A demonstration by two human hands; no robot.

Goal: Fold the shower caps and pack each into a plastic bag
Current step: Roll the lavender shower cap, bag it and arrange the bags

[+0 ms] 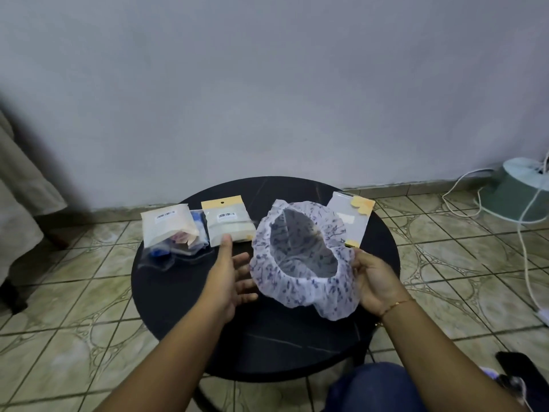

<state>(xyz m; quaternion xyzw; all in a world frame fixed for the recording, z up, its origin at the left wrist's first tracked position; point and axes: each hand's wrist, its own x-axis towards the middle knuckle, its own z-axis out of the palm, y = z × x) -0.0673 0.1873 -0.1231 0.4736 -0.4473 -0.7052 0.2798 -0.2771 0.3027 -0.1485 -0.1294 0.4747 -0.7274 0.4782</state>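
A white shower cap with a purple print [303,288] is held above the round black table [184,295], its opening turned up towards me. My right hand [375,282] grips its right rim. My left hand [230,275] is just left of the cap with fingers spread, palm facing it, apparently not touching. An empty plastic bag with a yellow header [355,221] lies behind the cap on the right. Two packed bags with barcode labels [166,226] [227,223] lie at the table's back left, with a loose blue-patterned cap [166,254] between and in front of them.
The table stands on a tiled floor [74,307] close to a grey wall. A pale green fan base [518,194] with white cables sits on the floor at the right. Cloth hangs at the far left. Dark objects lie at the lower right.
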